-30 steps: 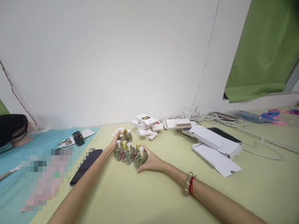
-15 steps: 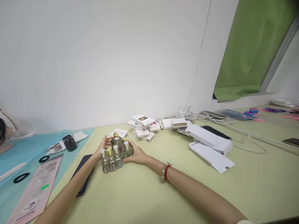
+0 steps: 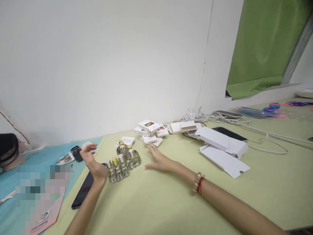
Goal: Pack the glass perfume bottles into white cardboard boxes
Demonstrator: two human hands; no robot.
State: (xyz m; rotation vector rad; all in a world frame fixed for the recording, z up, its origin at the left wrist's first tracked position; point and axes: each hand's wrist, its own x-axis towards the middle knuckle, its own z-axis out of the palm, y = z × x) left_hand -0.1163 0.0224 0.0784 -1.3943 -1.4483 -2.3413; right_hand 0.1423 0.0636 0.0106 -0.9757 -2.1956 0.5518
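Observation:
Several small glass perfume bottles with gold and silver caps stand upright in a tight group on the pale green table. Three narrow clear bottles (image 3: 117, 171) form the front row. A rounder bottle (image 3: 134, 161) with a silver cap stands behind them, beside others partly hidden. My left hand (image 3: 94, 163) is raised just left of the group, fingers apart and slightly bent, holding nothing. On the other side, my right hand (image 3: 160, 160) is open, fingers spread, a short gap from the round bottle. A dark phone (image 3: 84, 191) lies under and beside my left wrist.
Small white boxes (image 3: 149, 126) are piled behind the bottles. Flattened white cartons (image 3: 222, 156) lie to the right, with white cables (image 3: 266, 135) and a dark tablet-like device (image 3: 230, 133). On the left, a blue sheet (image 3: 9, 178) holds a dark jar (image 3: 76, 152) and a mannequin head (image 3: 14, 151).
Both hands have come away from the bottles, the left moving left and up, the right moving right. The bottles stay grouped on the table. The view has shifted slightly.

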